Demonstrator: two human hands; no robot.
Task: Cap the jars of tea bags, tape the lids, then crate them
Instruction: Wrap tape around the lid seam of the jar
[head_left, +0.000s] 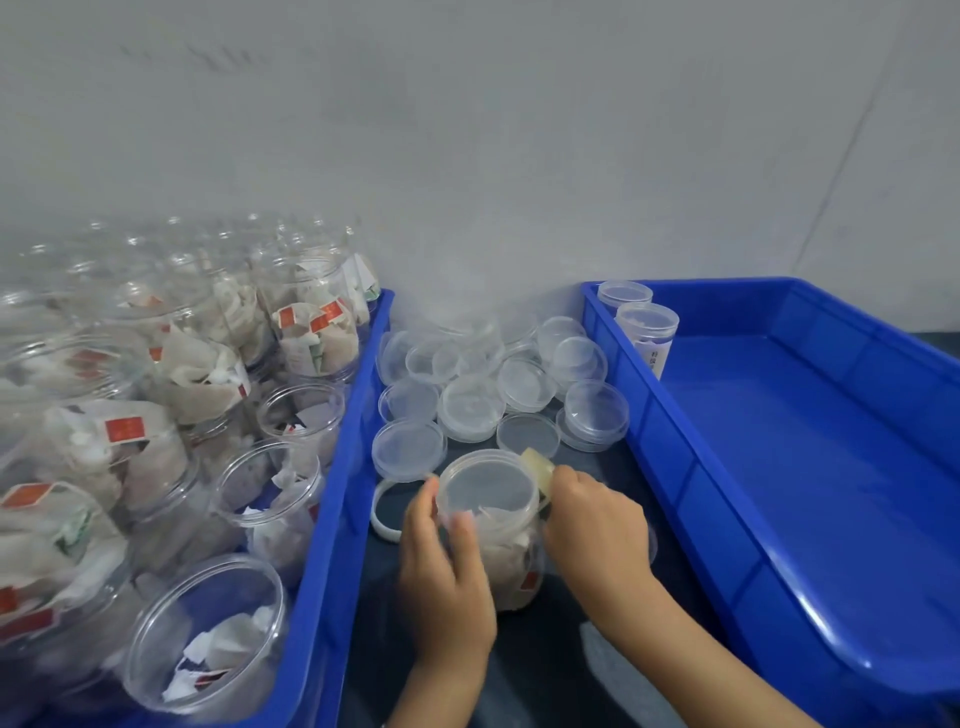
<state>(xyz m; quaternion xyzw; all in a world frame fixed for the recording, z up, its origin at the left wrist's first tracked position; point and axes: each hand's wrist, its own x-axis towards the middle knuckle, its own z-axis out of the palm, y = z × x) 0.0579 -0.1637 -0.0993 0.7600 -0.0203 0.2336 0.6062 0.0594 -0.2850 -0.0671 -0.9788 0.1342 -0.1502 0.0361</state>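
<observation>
Centrally, on a dark desk (597, 670) between two blue crates, stands a clear plastic jar (498, 540) of tea bags with a clear lid (485, 486) on top. The left hand (441, 582) curls around the jar's near side, thumb against the lid's rim. The right hand (597, 525) is at the jar's right side, fingers curled; a roll of yellowish tape (540, 465) juts up above its fingers against the lid's edge, though the grip itself is hidden. Behind the jar lies a heap of loose clear lids (467, 395), and a white ring (387, 512) rests on the desk just left of the jar. The left crate (332, 519) is packed with uncapped jars (208, 634) of tea bags bearing red tags. The right crate (779, 467) holds two capped jars (644, 322) standing in its far left corner. A pale wall (467, 130) rises behind.
</observation>
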